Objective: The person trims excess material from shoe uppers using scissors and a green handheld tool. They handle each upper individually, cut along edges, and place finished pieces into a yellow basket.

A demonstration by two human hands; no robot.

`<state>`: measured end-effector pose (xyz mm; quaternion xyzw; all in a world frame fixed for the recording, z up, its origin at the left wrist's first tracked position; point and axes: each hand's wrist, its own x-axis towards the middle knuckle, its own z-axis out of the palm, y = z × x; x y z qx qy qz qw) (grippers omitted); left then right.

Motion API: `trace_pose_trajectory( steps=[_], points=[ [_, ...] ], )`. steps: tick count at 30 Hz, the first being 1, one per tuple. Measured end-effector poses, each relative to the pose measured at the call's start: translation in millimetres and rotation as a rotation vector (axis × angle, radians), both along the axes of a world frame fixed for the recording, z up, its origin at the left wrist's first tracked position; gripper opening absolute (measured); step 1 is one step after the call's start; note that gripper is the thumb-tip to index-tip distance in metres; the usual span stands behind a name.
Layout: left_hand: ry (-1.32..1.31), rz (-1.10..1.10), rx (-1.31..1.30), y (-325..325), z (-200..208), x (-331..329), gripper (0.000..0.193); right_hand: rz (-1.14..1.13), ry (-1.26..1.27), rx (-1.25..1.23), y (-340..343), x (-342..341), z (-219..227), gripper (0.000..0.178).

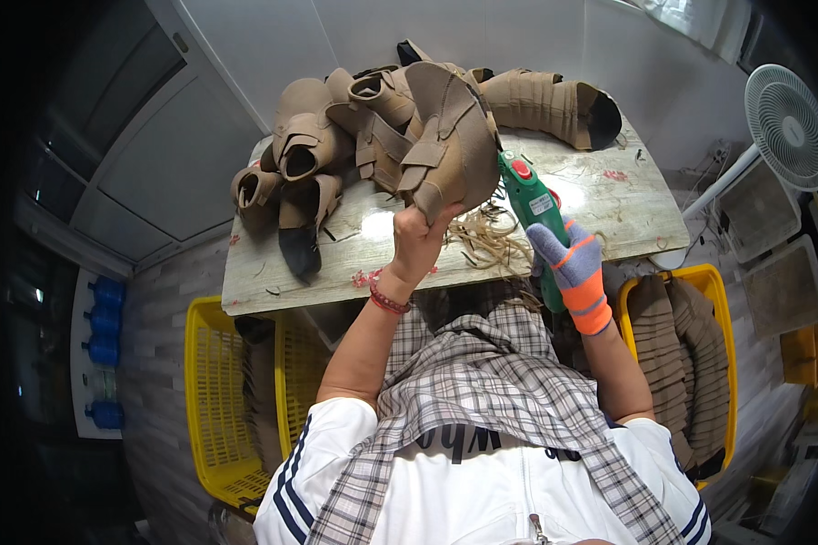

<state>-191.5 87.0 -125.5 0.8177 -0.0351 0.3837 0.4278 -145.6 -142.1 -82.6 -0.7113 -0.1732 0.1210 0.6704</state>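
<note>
My left hand (415, 243) is bare, with a red beaded bracelet at the wrist. Its fingers close on the lower end of a tan fabric shoe upper (454, 136) with a strap, raised above the table. In my right hand (574, 272), gloved in grey and orange, is a green handheld electric cutter (529, 195) with a red button. The cutter's head is at the right edge of the upper; whether its blade touches the fabric cannot be made out. Thin tan trimmed strips (483, 238) lie in a tangle on the table (264, 272) below.
More tan uppers (304, 127) are heaped at the table's left and back. A nested row of them (545, 104) lies back right. Yellow baskets stand by the left (211, 400) and right (729, 345), holding uppers. A white fan (789, 127) is at far right.
</note>
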Motion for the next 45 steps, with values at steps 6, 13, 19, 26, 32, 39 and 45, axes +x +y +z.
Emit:
trace_pose_trajectory(
  steps=[6, 13, 19, 26, 32, 39, 45],
  points=[
    [-0.241, -0.014, 0.475, 3.6, 1.4, 3.2, 0.012, -0.003, 0.133, 0.116, -4.2, 5.0, 5.9, 0.032],
    [-0.155, -0.132, 0.662, 19.8, 0.6, -8.8, 0.019, 0.028, 0.141, 0.181, -15.6, 10.6, 13.8, 0.034],
    [0.174, -0.345, -0.305, 18.6, 2.5, -30.8, 0.017, -0.022, 0.043, 0.129, -34.3, 29.3, 8.0, 0.037],
    [0.145, -0.813, -1.625, 73.7, 54.3, 0.1, 0.03, -0.228, -0.534, -0.374, -56.7, 20.4, -32.3, 0.044],
    [0.266, -0.942, -1.954, 104.0, 35.1, 2.5, 0.031, -0.263, -0.979, -0.431, -62.4, 21.6, -43.9, 0.049],
    [0.281, -0.986, -2.039, 97.5, 32.0, 4.3, 0.032, -0.216, -1.124, -0.454, -66.9, 24.1, -40.4, 0.049],
    [0.313, -1.014, -2.043, 86.2, 29.3, 10.7, 0.033, -0.168, -1.097, -0.396, -64.9, 21.8, -37.2, 0.049]
  ],
)
